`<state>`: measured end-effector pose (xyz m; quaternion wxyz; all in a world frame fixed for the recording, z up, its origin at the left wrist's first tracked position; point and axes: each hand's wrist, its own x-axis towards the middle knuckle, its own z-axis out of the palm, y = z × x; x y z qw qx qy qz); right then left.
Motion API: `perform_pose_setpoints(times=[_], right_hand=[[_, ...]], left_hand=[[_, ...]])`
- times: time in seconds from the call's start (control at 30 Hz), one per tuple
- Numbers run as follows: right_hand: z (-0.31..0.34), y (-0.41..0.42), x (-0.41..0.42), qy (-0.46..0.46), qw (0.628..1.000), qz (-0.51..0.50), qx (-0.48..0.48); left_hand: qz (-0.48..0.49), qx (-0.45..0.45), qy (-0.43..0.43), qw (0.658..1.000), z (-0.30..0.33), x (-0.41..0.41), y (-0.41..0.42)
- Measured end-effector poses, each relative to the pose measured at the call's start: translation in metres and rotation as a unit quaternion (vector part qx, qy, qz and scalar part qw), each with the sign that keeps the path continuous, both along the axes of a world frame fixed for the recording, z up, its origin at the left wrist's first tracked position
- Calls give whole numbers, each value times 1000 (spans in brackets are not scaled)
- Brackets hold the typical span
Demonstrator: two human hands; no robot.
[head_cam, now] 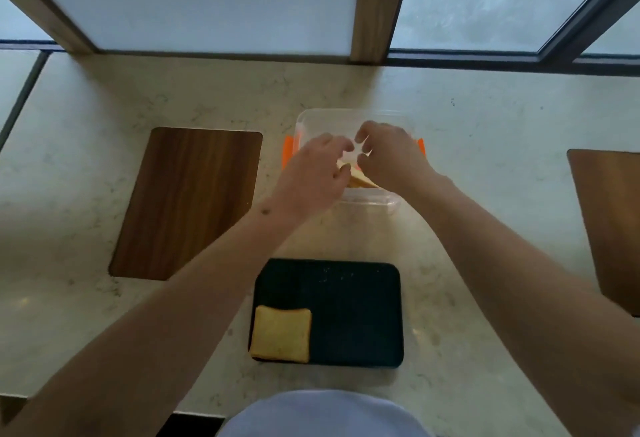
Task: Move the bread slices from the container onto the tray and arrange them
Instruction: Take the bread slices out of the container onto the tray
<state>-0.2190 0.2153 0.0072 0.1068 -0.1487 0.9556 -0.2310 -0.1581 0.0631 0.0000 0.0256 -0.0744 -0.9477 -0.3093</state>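
Note:
A clear plastic container (367, 206) with orange side clips stands on the counter beyond the tray. Both my hands reach into it. My left hand (313, 168) and my right hand (391, 154) meet over a tilted bread slice (360, 181), fingers curled on it; most of the slice is hidden by them. Nearer to me lies a black rectangular tray (356, 312). One toasted bread slice (281, 333) lies flat in its front left corner.
A dark wooden inlay (187, 202) sits in the pale marble counter (485, 145) to the left, another (609, 222) at the right edge. Frosted windows with wooden posts run along the back. The counter's front edge is close to my body.

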Motion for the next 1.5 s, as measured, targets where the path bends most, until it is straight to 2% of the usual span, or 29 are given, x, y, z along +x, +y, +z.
perform_pose_setpoints(times=[0.1, 0.2, 0.27, 0.4, 0.53, 0.6, 0.7, 0.83, 0.93, 1.03, 1.17, 1.33, 1.4, 1.5], right_hand=[[-13, -5, -36, -147, 977, 10, 155], [-28, -8, -51, -218, 958, -4, 187], [-39, -11, -56, -268, 944, -2, 191], [-63, -12, -62, -329, 929, -17, 166], [-71, -14, -66, -354, 907, 3, 228], [-80, -11, -69, -327, 925, 4, 192], [-81, -4, -69, -322, 938, -46, 117], [-68, -12, -69, -392, 907, -57, 142], [-58, -12, -73, -380, 914, -50, 133], [-46, -6, -78, -336, 935, -56, 94], [-36, 7, -76, -328, 926, -161, -95], [-21, 7, -57, -304, 909, -230, -166], [-10, 12, -41, -276, 901, -254, -216], [6, 26, -3, -259, 872, -245, -336]], left_hand=[[-39, -121, -92, 988, -4, -60, 12], [-74, -198, -227, 951, -24, -97, 15], [-95, -225, -278, 929, -39, -111, 16], [-139, -252, -335, 897, -64, -121, 16], [-140, -219, -325, 909, -84, -116, 14], [-133, -199, -314, 919, -87, -112, 13], [-128, -189, -297, 927, -84, -108, 11], [-110, -177, -281, 937, -80, -104, 9], [-90, -168, -258, 947, -74, -102, 9], [-74, -177, -224, 956, -64, -101, 7], [-67, -203, -171, 962, -45, -97, 1], [-83, -231, -98, 964, -13, -85, -6], [-82, -185, -101, 974, 0, -73, -10], [-66, -57, -119, 989, 16, -41, -14]])
